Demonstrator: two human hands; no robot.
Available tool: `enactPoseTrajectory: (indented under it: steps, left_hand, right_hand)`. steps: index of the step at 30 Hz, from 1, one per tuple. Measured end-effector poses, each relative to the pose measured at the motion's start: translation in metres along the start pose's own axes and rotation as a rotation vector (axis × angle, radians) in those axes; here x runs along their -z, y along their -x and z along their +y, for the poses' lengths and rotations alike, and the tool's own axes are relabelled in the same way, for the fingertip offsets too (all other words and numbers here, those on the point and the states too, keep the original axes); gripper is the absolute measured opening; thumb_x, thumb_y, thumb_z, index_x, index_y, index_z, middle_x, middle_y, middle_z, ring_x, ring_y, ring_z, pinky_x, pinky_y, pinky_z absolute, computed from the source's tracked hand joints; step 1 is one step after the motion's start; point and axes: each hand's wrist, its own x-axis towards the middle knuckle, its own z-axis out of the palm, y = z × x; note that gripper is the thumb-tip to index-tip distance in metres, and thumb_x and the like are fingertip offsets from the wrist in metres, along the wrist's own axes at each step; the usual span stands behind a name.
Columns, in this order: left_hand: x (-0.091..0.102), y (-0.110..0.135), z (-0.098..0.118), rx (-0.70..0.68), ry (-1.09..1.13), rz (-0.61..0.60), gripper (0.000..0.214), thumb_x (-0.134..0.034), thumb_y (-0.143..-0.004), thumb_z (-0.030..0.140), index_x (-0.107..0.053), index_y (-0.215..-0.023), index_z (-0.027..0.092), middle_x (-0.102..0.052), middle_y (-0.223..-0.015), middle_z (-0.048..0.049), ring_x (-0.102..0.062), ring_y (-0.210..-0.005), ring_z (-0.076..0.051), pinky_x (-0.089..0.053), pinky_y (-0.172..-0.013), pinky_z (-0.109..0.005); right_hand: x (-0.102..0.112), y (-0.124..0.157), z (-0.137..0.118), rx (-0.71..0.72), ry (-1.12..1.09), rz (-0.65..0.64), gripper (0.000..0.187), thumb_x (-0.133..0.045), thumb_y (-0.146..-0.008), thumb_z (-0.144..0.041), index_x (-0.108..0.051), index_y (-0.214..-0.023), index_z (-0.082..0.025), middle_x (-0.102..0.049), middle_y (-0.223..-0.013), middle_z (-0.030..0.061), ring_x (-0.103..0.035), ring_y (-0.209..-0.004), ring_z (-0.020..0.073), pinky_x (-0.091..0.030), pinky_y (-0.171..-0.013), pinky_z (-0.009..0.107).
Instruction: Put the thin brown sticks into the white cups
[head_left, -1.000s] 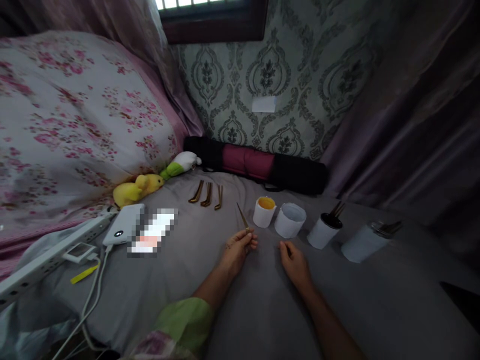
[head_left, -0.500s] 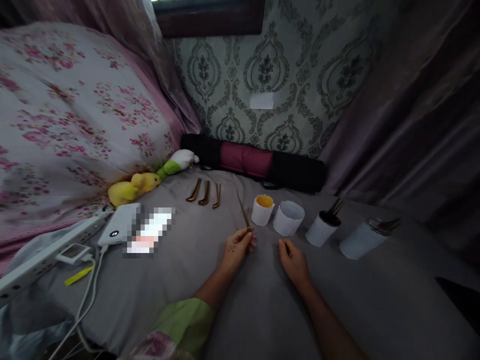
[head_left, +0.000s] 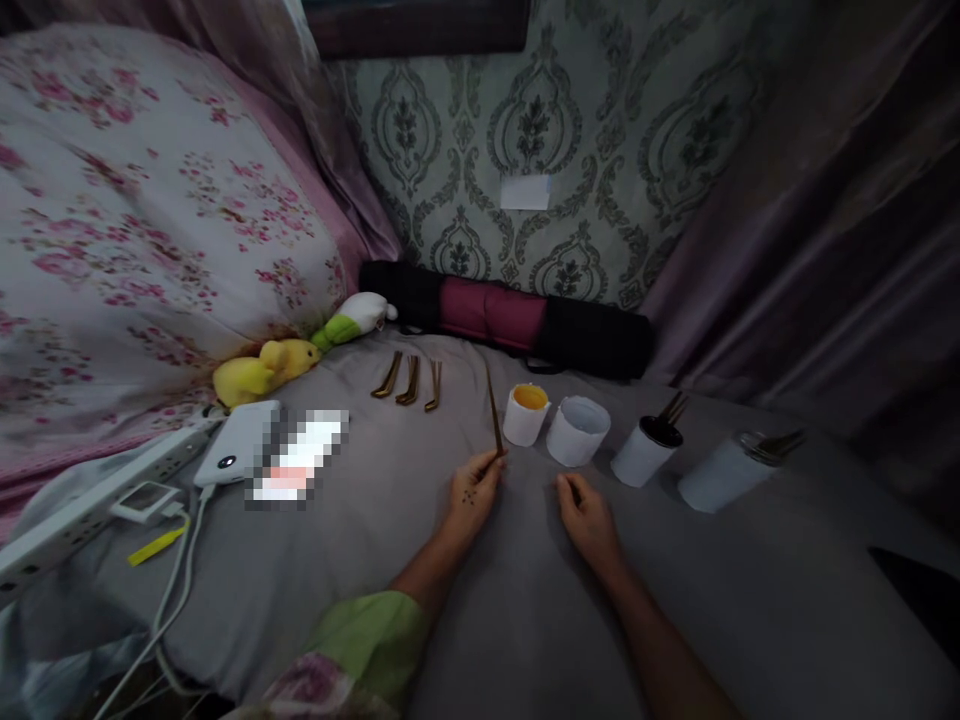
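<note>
My left hand [head_left: 472,493] pinches the lower end of a thin gold utensil [head_left: 493,410], which points up and away over the grey bed sheet [head_left: 390,560]. My right hand [head_left: 589,520] rests on the sheet just to its right, fingers loosely curled, with nothing visible in it. Beyond the hands stand a white cup with a yellow inside [head_left: 525,413], an empty white cup [head_left: 577,431], a white cup holding dark sticks [head_left: 646,448] and a white cup with silver cutlery [head_left: 724,472]. Three gold utensils [head_left: 410,381] lie side by side further left.
A black and maroon roll [head_left: 510,318] lies against the patterned wall. Yellow and white-green plush toys [head_left: 296,350] sit beside a floral quilt [head_left: 135,230]. A white power bank [head_left: 236,455], a power strip [head_left: 82,510] and cables lie at the left. Purple curtain at the right.
My left hand has turned the gold utensil more upright, its tip swinging from leftward toward the yellow cup. The view has dropped slightly. My right hand has stayed put.
</note>
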Motion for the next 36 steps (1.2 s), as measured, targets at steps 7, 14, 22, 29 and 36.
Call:
enactPoseTrajectory:
  steps: [7, 14, 22, 29, 36]
  left_hand:
    - [0.002, 0.005, 0.006, -0.243, -0.223, -0.025, 0.029, -0.044, -0.083, 0.028, -0.065, -0.100, 0.018, -0.063, -0.084, -0.0049, -0.056, -0.076, -0.014, -0.043, -0.069, -0.025]
    - [0.002, 0.011, 0.015, -0.321, -0.388, -0.106, 0.029, -0.039, -0.085, 0.023, -0.062, -0.103, 0.020, -0.062, -0.089, -0.0051, -0.057, -0.084, -0.014, -0.043, -0.074, -0.025]
    - [-0.001, 0.014, 0.007, -0.451, -0.538, -0.199, 0.031, -0.037, -0.085, 0.018, -0.058, -0.109, 0.020, -0.060, -0.093, -0.0052, -0.054, -0.089, -0.015, -0.043, -0.079, -0.028]
    - [-0.004, 0.019, 0.009, -0.555, -0.606, -0.300, 0.035, -0.036, -0.085, 0.017, -0.055, -0.113, 0.021, -0.059, -0.096, -0.0060, -0.053, -0.090, -0.016, -0.043, -0.080, -0.029]
    - [-0.005, 0.020, 0.010, -0.592, -0.698, -0.375, 0.037, -0.038, -0.083, 0.018, -0.054, -0.116, 0.023, -0.057, -0.098, -0.0073, -0.052, -0.091, -0.018, -0.043, -0.079, -0.031]
  right_hand:
    - [-0.002, 0.001, 0.003, -0.001, -0.022, 0.023, 0.037, -0.033, -0.084, -0.044, -0.059, -0.085, -0.018, -0.065, -0.077, 0.0066, -0.058, -0.069, 0.0183, -0.039, -0.062, 0.026]
    - [0.000, 0.004, -0.002, 0.030, -0.087, 0.062, 0.035, -0.036, -0.084, -0.041, -0.059, -0.093, -0.016, -0.065, -0.084, 0.0072, -0.059, -0.075, 0.0184, -0.041, -0.068, 0.027]
    - [0.001, 0.007, -0.006, 0.073, -0.188, 0.130, 0.031, -0.038, -0.084, -0.036, -0.060, -0.093, -0.017, -0.065, -0.085, 0.0061, -0.059, -0.075, 0.0163, -0.042, -0.068, 0.025]
    - [0.007, 0.013, -0.016, 0.064, -0.313, 0.154, 0.029, -0.039, -0.085, -0.035, -0.059, -0.095, -0.017, -0.062, -0.079, 0.0044, -0.056, -0.070, 0.0135, -0.043, -0.063, 0.022]
    - [0.007, 0.014, -0.020, 0.038, -0.434, 0.183, 0.028, -0.043, -0.083, -0.036, -0.058, -0.095, -0.015, -0.058, -0.070, 0.0022, -0.052, -0.061, 0.0106, -0.041, -0.058, 0.021]
